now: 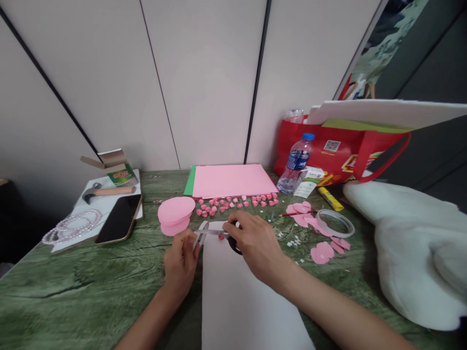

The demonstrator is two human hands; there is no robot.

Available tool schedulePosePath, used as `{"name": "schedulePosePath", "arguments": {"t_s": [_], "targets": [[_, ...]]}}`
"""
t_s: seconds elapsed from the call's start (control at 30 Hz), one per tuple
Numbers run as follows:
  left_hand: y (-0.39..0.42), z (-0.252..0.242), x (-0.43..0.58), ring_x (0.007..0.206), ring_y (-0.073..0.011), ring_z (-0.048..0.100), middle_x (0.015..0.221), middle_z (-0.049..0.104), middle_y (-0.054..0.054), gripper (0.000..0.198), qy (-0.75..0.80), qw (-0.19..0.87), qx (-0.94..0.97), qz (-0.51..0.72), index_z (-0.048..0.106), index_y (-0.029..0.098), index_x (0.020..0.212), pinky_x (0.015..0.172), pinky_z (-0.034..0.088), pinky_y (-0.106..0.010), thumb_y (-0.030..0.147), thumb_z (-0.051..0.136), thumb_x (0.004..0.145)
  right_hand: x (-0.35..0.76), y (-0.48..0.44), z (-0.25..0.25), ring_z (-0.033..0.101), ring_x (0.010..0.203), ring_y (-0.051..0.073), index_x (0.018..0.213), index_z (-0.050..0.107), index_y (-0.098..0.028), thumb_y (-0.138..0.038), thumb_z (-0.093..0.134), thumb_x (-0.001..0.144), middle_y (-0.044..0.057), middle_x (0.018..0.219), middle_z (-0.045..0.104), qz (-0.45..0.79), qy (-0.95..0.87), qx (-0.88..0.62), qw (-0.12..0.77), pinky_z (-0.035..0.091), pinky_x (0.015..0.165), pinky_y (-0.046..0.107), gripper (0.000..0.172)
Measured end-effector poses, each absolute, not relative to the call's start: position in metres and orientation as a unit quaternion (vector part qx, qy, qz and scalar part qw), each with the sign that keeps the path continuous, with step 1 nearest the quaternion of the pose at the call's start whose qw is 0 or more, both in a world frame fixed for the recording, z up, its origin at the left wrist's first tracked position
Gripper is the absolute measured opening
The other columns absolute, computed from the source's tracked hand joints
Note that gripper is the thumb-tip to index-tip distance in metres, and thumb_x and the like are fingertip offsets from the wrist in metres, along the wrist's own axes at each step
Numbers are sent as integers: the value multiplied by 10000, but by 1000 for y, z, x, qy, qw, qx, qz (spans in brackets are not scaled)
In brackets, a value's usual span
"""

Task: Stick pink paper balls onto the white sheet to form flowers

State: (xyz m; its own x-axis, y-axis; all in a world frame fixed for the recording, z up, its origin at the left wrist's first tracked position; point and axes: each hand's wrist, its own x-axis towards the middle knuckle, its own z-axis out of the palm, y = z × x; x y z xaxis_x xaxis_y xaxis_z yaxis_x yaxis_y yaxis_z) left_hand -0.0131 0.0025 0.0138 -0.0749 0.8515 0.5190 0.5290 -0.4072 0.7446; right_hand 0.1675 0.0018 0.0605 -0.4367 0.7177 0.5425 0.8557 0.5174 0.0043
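Note:
In the head view my left hand [181, 257] grips a pale ring that looks like a narrow roll of tape [203, 234], tilted on edge. My right hand [257, 243] is closed around the black handles of a pair of scissors [213, 233], whose blades point left and reach the tape. Whether the blades cut into it cannot be made out. Below both hands lies a long white board [233, 291]. On its far end, under the scissors, sits a small dark pink piece [221, 237]. Several small pink paper rosebuds [223, 203] lie in rows beyond my hands.
Pink paper circles [177, 209] are left of the board, pink sheets [233, 180] behind. Rightward lie cut pink petals [322, 253], a wider tape roll [335, 223], glue stick [330, 199], water bottle [296, 163] and red bag [328, 160]. A phone [119, 218] and hammer [109, 191] lie left.

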Motion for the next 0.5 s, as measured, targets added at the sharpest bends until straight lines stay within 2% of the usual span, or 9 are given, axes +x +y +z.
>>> {"name": "schedulePosePath", "arguments": {"t_s": [0.2,0.33,0.5], "targets": [[2,6,-10,360,-92,430,477,439,89,152,503,154,666,529,465,206,764,414,363,-204,275,399,882,177,11,70,479,821,182,913,620,-175,15,514,739,65,959,581,-159,-814,-501,247,302,670,300,279],[1,4,-8,365,-104,474,461,456,94,140,521,187,639,534,453,208,822,438,398,-215,293,374,900,187,14,77,488,859,185,943,618,-194,-6,544,717,59,1008,565,-94,-833,-503,213,324,695,300,303],[1,5,-7,403,-112,516,477,515,69,163,538,156,639,527,477,200,839,463,427,-222,340,404,881,182,5,76,494,923,199,964,615,-203,-75,626,701,60,1017,547,-47,-867,-466,171,326,730,314,293]]}}
